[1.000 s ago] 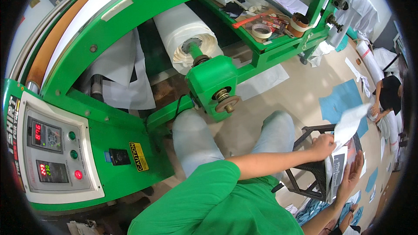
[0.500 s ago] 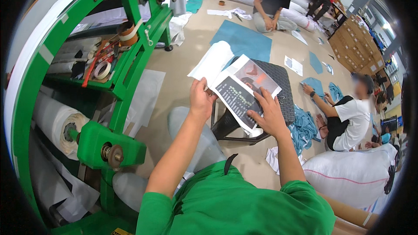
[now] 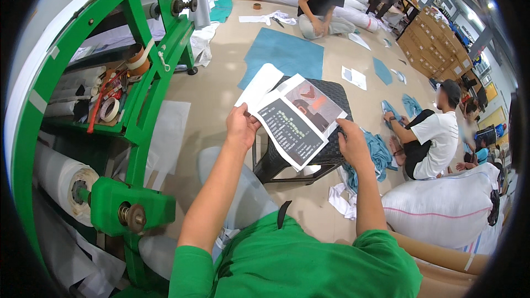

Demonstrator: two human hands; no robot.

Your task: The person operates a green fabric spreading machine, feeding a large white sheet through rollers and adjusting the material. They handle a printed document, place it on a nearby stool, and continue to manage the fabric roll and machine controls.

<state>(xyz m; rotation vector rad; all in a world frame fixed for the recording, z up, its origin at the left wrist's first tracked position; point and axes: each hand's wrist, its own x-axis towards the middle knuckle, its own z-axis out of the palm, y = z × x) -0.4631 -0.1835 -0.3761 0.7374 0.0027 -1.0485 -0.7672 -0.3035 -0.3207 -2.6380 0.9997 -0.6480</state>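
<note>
A few printed sheets (image 3: 293, 132) lie between my hands above a black woven-top stool (image 3: 334, 91). The top sheet bears a dark block with rows of print and a picture. My left hand (image 3: 242, 127) is closed on the sheets' left edge, where a white page (image 3: 259, 85) is turned back. At the right edge, my right hand (image 3: 353, 142) pinches the paper between thumb and fingers. The stool's seat is partly hidden under the sheets.
To my left stands a green machine frame (image 3: 132, 218) with a white roll (image 3: 66, 185) and a tool shelf. Blue cloth (image 3: 284, 55) covers floor beyond the stool. One person sits ahead and another at right. A white sack (image 3: 441, 209) lies at near right.
My right hand has slid off the printed face to the sheets' right edge, uncovering the print. My left hand keeps its hold. The whole view has shifted slightly.
</note>
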